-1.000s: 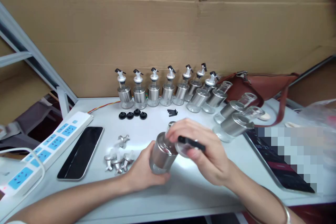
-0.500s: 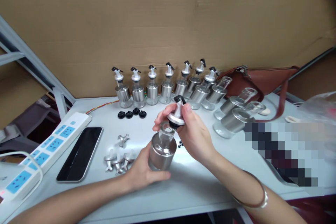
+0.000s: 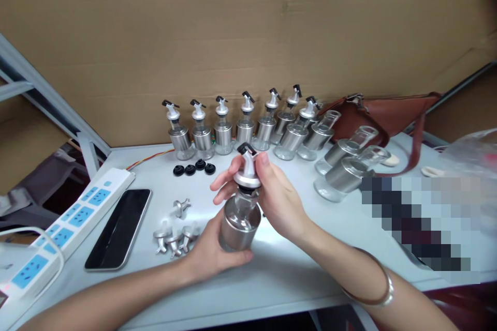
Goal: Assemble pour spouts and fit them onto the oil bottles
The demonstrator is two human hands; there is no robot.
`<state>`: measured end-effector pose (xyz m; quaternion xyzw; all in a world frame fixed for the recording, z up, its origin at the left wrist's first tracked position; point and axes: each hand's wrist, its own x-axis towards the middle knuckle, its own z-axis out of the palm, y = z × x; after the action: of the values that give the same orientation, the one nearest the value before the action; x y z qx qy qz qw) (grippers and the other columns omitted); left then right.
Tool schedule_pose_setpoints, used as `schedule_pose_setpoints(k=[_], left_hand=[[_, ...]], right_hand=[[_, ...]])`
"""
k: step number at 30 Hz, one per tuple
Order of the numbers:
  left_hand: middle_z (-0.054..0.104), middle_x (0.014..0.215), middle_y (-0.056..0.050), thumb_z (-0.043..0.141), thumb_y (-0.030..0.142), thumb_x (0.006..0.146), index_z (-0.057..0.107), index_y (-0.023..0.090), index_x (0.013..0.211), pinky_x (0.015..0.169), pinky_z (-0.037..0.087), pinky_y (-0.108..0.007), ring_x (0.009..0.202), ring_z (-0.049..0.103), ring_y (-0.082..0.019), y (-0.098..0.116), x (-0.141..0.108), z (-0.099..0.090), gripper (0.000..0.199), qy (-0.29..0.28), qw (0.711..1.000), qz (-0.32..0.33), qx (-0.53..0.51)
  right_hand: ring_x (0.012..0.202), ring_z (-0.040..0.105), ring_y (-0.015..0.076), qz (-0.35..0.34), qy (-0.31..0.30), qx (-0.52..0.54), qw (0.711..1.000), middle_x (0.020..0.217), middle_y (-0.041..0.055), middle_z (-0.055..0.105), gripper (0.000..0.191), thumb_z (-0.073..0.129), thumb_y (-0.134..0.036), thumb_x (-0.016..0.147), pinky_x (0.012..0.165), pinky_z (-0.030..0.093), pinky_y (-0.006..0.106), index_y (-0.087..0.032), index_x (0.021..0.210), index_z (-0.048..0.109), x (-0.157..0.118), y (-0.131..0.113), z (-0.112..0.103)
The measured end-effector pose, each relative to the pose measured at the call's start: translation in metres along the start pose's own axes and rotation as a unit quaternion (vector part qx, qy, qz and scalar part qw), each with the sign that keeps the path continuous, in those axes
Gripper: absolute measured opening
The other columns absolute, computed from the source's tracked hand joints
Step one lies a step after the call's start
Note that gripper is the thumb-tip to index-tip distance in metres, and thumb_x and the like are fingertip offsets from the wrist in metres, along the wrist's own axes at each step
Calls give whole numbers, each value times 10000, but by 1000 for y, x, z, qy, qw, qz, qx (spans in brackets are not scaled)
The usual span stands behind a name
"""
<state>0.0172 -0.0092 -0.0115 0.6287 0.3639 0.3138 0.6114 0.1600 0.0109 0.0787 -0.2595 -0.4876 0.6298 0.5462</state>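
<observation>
My left hand (image 3: 217, 248) is wrapped round the lower part of a glass bottle (image 3: 240, 222) with a steel sleeve, holding it upright over the table. My right hand (image 3: 279, 201) grips a silver pourer stopper (image 3: 247, 171) with a black flip lid. The stopper sits at the mouth of the bottle, its black base against the glass neck; how deep it goes in I cannot tell. Left of the hands lie several silver pourer tops (image 3: 174, 240). Behind them are several black rubber stoppers (image 3: 200, 165).
A row of bottles with pourers (image 3: 223, 132) stands along the cardboard at the back. Bottles without tops (image 3: 345, 170) stand at the right, before a brown bag (image 3: 404, 114). A phone (image 3: 118, 230) and a power strip (image 3: 73, 222) lie at the left.
My right hand has moved left and down, bringing the pourer stopper from above and beside the bottle's mouth onto it. The left hand keeps its hold on the bottle.
</observation>
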Motion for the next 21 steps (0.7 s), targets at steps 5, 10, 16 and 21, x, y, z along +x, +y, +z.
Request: schedule_pose_setpoints(k=[5, 10, 16, 21], left_hand=[[643, 1186, -128, 788, 345, 655, 536, 155, 1200, 947, 450, -458, 1088, 585, -336, 0, -1, 0, 630, 7, 1000, -20, 5], [636, 1213, -120, 803, 370, 650, 547, 168, 1212, 970, 443, -461, 1115, 574, -338, 1, 0, 0, 650, -5, 999, -13, -36], [618, 1239, -101, 839, 327, 631, 565, 198, 1223, 1005, 427, -459, 1158, 551, -338, -2, 2, 2, 665, -24, 997, 15, -67], [615, 1182, -79, 871, 294, 596, 606, 198, 1131, 1006, 440, -459, 1143, 558, -331, -2, 2, 4, 605, 0, 998, 10, -67]], right_hand=[[590, 658, 145, 20, -4, 14, 1000, 752, 26, 677, 482, 484, -685, 840, 582, 532, 272, -204, 850, 517, -1, 10, -5], [522, 601, 134, 18, -40, 5, 999, 708, 10, 680, 454, 528, -667, 828, 543, 495, 264, -233, 965, 515, -7, 21, -9], [504, 584, 157, -21, -46, 13, 999, 585, -27, 611, 389, 521, -613, 858, 527, 474, 284, -253, 1004, 510, -15, 33, -5], [442, 521, 145, -67, -6, 40, 997, 502, -51, 512, 345, 556, -555, 839, 540, 506, 326, -221, 927, 553, -19, 39, -1]])
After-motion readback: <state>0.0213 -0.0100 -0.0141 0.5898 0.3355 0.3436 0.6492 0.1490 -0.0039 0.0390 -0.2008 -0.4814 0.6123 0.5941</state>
